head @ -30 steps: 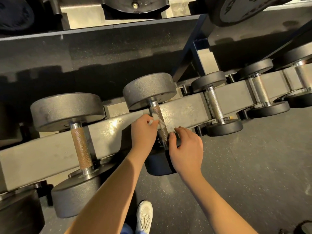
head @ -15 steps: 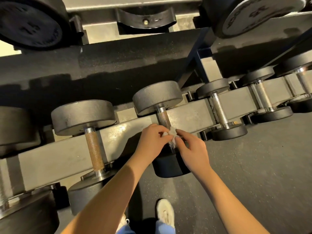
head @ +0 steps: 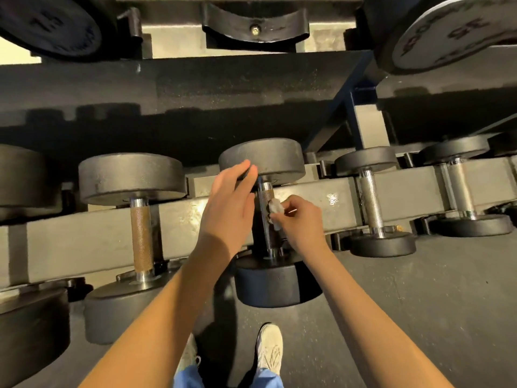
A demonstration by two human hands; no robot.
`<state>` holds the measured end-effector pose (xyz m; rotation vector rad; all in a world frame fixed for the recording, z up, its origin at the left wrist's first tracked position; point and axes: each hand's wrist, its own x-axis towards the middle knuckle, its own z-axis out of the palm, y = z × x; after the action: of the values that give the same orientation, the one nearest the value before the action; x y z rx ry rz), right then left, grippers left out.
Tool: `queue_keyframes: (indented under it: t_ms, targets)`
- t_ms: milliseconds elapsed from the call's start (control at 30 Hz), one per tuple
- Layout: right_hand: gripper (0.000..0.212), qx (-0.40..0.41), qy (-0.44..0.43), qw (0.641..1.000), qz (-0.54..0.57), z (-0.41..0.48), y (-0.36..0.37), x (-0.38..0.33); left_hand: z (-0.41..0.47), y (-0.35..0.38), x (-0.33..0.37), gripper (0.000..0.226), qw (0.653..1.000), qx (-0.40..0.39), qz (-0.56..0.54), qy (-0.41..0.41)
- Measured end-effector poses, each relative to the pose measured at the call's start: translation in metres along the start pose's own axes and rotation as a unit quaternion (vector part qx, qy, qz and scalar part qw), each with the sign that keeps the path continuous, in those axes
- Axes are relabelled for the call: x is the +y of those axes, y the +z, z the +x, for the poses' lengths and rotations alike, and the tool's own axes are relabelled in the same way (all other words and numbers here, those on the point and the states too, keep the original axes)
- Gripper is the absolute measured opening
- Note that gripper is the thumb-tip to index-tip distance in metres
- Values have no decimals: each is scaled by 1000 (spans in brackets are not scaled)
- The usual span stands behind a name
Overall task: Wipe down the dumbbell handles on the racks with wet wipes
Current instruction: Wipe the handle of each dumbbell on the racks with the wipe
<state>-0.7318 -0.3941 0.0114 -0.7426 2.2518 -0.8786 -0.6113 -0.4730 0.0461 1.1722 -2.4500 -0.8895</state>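
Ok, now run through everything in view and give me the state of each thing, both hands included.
middle dumbbell: racked across the rail
wet wipe: crumpled, pressed against the middle dumbbell's handle
right hand: pinches the wet wipe
left hand: open, fingers touching the middle dumbbell's far head
left dumbbell: racked, handle rust-brown, untouched
right dumbbell: racked, handle silvery, untouched
upper cradle: empty

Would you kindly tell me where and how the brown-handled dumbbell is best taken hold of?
Probably by its knurled brown handle, midway between the heads, coming from above: it lies across the beam with its top bare, and the heads look too wide to grasp.
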Motion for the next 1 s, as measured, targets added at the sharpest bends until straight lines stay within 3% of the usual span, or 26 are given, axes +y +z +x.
queue_keyframes:
  t_ms: [133, 367, 600, 833, 1000]
  targets:
    - [17, -30, -5, 1000, -6, -1, -3, 6, -1, 1, -4, 50, 1000, 4, -6, 0]
    - [18, 62, -11, 991, 115, 20, 7, -15, 0, -2, -7, 49, 1000, -4, -2, 7]
    - [12, -32, -32, 998, 51, 3, -1, 14, -2, -2, -2, 51, 1000, -12, -11, -6]
    - [29, 50, -32, 993, 103, 23, 7, -14, -1, -3, -4, 51, 1000, -20, -3, -3]
    - [23, -56, -14, 998, 22, 1, -5, 6, -2, 1, -7, 51, 1000, -20, -2, 2]
